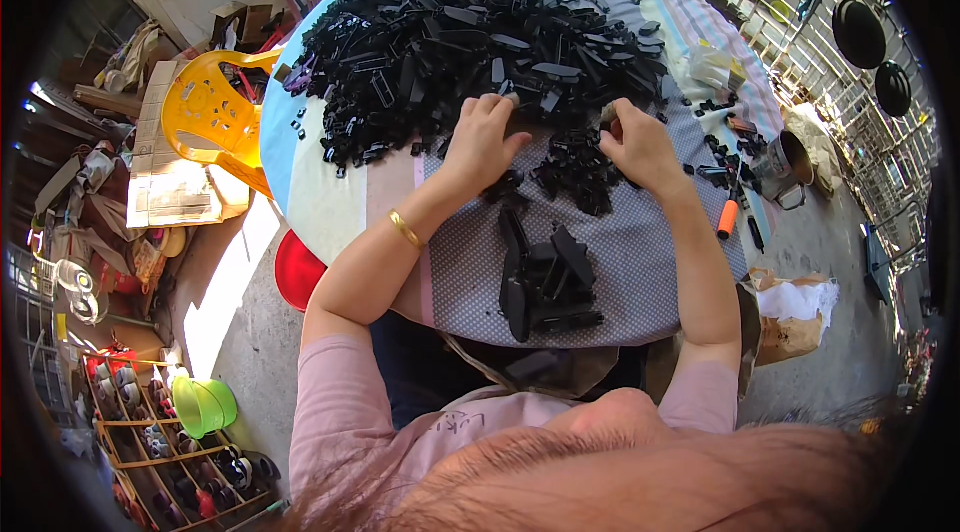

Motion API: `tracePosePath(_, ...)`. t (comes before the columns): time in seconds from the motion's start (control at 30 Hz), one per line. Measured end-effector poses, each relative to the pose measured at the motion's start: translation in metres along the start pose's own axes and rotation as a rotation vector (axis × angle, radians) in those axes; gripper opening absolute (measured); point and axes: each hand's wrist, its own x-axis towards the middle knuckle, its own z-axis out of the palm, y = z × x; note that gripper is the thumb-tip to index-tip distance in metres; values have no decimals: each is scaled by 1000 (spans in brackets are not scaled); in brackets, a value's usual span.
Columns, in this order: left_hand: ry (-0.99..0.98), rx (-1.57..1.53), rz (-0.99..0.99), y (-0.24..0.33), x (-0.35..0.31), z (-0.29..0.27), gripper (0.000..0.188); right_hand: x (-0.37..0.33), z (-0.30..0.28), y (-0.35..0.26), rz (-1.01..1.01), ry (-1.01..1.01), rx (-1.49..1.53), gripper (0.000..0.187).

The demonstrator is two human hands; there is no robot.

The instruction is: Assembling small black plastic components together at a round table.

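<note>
A big heap of small black plastic parts (440, 22) covers the far half of the round table. My left hand (485, 144), a gold bangle on its wrist, rests at the heap's near edge. Its thumb is apart from the fingers and nothing shows between them. Across from it, my right hand (640, 144) has its fingers curled toward the thumb beside a smaller pile of black parts (578, 172). What those fingertips may hold is hidden. Nearer my body lies a group of larger black pieces (545, 277).
Along the table's right side lie an orange-handled tool (728, 219), a metal mug (785, 164) and scattered black parts. A yellow plastic chair (215, 107) and a red stool (298, 272) stand to the left. A shoe rack (150, 462) is at the lower left.
</note>
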Motion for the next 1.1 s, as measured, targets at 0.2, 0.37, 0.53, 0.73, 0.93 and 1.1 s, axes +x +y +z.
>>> tracePosePath(0.2, -143, 279, -69, -9, 1, 9, 35, -3, -1, -5, -43, 83, 159, 22)
tracePosePath(0.37, -82, -189, -118, 18, 2, -3, 29, -14, 5, -23, -31, 75, 625, 21)
tracePosePath(0.53, -246, -564, -184, 31, -4, -9, 44, -16, 6, -37, -206, 103, 621, 18)
tracePosePath(0.73, -166, -1463, -483, 21, -5, -2, 37, -17, 9, -39, -252, 180, 554, 15)
tracePosePath(0.93, -207, -1708, -560, 25, -10, 0, 38, -19, 12, -49, -355, 360, 522, 14)
tracePosePath(1.1, -191, -1611, -565, 29, -10, 1, 42, -21, 9, -52, -443, 278, 199, 12)
